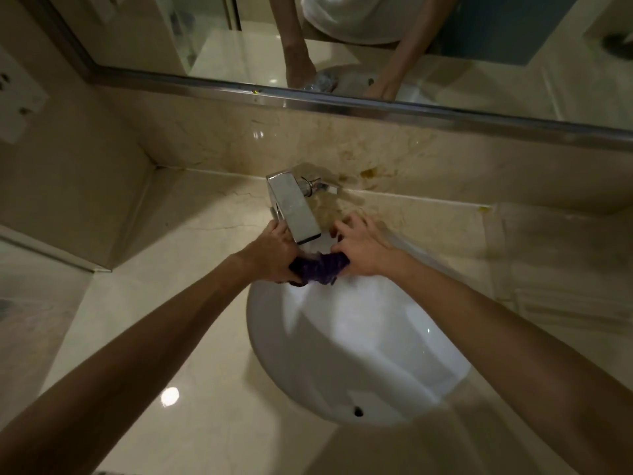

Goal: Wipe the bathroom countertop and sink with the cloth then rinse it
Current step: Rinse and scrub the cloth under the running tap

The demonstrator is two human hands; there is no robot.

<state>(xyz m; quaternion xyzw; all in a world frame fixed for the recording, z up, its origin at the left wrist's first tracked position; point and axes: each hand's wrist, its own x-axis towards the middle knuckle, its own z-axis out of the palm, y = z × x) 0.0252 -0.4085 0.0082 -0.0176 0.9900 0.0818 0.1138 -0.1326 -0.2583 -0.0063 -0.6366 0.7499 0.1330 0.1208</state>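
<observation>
Head view, looking down over a round white ceramic sink (342, 354) set in a glossy beige marble countertop (191, 241). Both hands meet at the far rim of the basin, just under the spout of a square chrome faucet (294, 209). A bunched dark purple cloth (317, 269) is stretched between them over the far part of the basin. Left hand (274, 253) has fingers curled round the cloth's left end; right hand (359, 250) grips the right end with its lower fingers, upper fingers spread and bent (whether these touch the cloth, cannot tell). Water flow blurred, not certain. A small chrome knob (310, 186) behind the faucet. Metal-framed wall mirror (376, 46) at far side, reflecting both forearms
</observation>
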